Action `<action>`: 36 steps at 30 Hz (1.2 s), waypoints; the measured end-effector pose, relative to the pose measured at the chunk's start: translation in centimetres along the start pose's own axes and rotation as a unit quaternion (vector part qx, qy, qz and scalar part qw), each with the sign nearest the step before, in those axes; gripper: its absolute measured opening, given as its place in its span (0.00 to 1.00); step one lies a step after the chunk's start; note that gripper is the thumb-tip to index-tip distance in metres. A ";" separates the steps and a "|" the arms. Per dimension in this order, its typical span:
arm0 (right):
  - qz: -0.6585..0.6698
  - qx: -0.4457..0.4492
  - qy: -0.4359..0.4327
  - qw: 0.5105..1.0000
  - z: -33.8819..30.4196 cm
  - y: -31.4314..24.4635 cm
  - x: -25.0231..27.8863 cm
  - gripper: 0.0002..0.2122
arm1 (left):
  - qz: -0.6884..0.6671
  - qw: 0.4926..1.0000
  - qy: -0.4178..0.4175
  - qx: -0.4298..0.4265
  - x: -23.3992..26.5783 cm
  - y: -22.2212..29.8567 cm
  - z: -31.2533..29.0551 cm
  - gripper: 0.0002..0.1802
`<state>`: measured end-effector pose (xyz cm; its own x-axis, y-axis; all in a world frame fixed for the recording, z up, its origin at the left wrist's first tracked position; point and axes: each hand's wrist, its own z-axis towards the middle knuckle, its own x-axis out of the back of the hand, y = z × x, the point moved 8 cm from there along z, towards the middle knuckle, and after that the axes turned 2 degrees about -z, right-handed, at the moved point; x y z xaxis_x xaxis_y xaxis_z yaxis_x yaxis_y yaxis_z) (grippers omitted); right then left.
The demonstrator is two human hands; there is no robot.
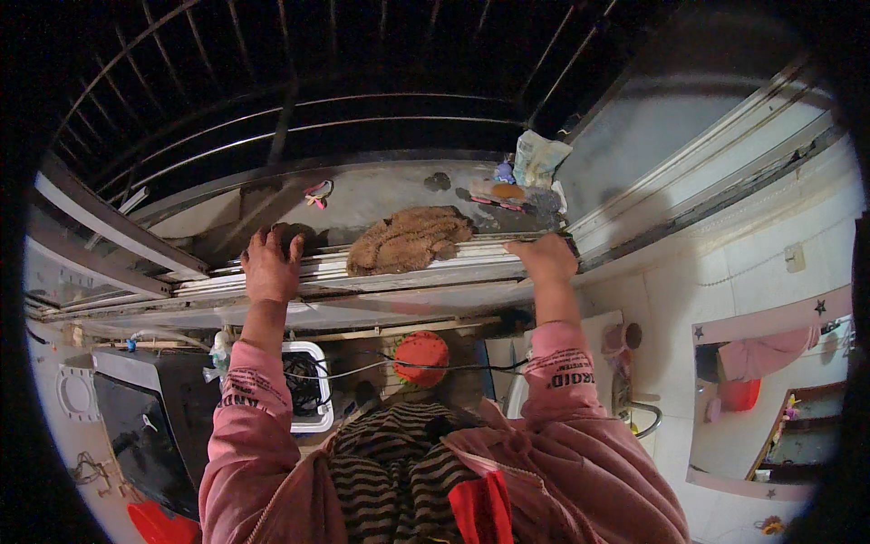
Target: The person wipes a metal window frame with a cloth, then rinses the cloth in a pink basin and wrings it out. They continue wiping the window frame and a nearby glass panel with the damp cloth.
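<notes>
Window track (322, 266), 2 hands on it, brown cloth (410, 240) lying between.
Left hand (274, 263) rests on the track, fingers spread wide, nothing seen in its grip; right hand (548, 260) sits farther along, fingers partly curled, can't tell if it grips anything. Brown cloth is crumpled, apart from both hands, spilling onto the ledge (381, 186). Farther: crumpled bag (539, 159), then metal bars (381, 120).

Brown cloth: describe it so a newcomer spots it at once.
Find the white window track crossing the picture below metal bars. Between the left hand and right hand, the brown cloth lies crumpled across its rails. It is the one big fuzzy thing there, unlike the smooth pale bag on the grey ledge beyond.
</notes>
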<state>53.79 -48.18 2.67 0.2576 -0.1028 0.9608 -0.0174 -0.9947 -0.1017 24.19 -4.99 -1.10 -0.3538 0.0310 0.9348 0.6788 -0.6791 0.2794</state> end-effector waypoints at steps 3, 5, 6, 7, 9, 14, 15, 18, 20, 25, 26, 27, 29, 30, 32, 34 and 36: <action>0.034 -0.017 0.034 0.999 0.3 0.6 -0.7 0.30 | 0.001 1.000 -0.002 0.001 0.2 0.1 -0.1 0.32; 0.058 -0.036 0.067 0.995 0.0 0.9 -0.5 0.29 | 0.002 1.000 0.010 -0.006 0.1 0.3 -0.3 0.31; 0.060 -0.021 0.073 0.995 -0.1 0.8 -0.4 0.28 | -0.001 1.000 0.011 -0.009 0.1 0.4 -0.3 0.31; 0.061 -0.007 0.080 0.995 -0.3 0.7 -0.2 0.28 | -0.005 1.000 0.011 -0.012 0.3 0.6 -0.1 0.31; 0.060 -0.001 0.087 0.994 -0.4 0.7 -0.4 0.27 | -0.004 1.000 0.022 -0.017 0.5 0.6 -0.4 0.31; 0.060 -0.034 0.084 0.994 -0.8 0.5 0.1 0.24 | 0.012 0.999 0.037 -0.012 0.4 0.4 -0.5 0.31; 0.054 -0.021 0.082 0.995 -0.5 0.4 -0.1 0.23 | 0.009 1.000 0.023 -0.007 0.4 0.5 -0.4 0.32; 0.038 0.007 0.075 0.996 0.3 0.2 -0.8 0.20 | 0.010 1.000 0.000 0.004 0.5 0.6 -0.3 0.32; 0.029 0.007 0.074 0.997 0.6 0.0 -0.9 0.18 | 0.020 1.000 0.011 0.001 0.5 0.6 -0.4 0.33; 0.029 -0.006 0.073 0.997 1.1 0.0 -0.9 0.15 | 0.015 1.000 0.009 -0.004 0.6 0.8 -0.4 0.33; 0.025 -0.011 0.064 0.998 1.2 0.1 -1.0 0.15 | 0.015 1.000 0.009 -0.006 0.5 0.6 -0.4 0.33; 0.033 -0.001 0.077 0.996 1.4 0.2 -0.8 0.15 | 0.016 1.000 0.009 -0.008 0.4 0.4 -0.4 0.33; 0.049 0.017 0.104 0.993 1.7 0.9 -0.4 0.14 | 0.019 1.000 0.022 -0.011 0.4 0.5 -0.4 0.33; 0.043 0.022 0.111 0.993 2.2 1.1 -0.6 0.14 | 0.020 0.999 0.028 -0.013 0.6 0.6 -0.4 0.33; 0.028 0.030 0.125 0.991 2.9 1.4 -1.0 0.14 | 0.017 1.000 0.019 -0.002 0.8 0.7 -0.3 0.33; 0.013 0.066 0.128 0.989 2.9 1.5 -1.1 0.14 | 0.023 0.999 0.023 0.002 0.4 0.6 -0.2 0.34; 0.015 0.089 0.121 0.989 2.1 0.8 -0.9 0.15 | 0.043 0.998 0.044 0.001 0.2 0.2 -0.2 0.35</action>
<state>55.62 -48.90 1.21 0.0207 -0.1521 0.9882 0.1551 -0.9759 -0.1534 24.13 -5.25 -0.92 -0.3493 -0.0929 0.9324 0.7104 -0.6751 0.1988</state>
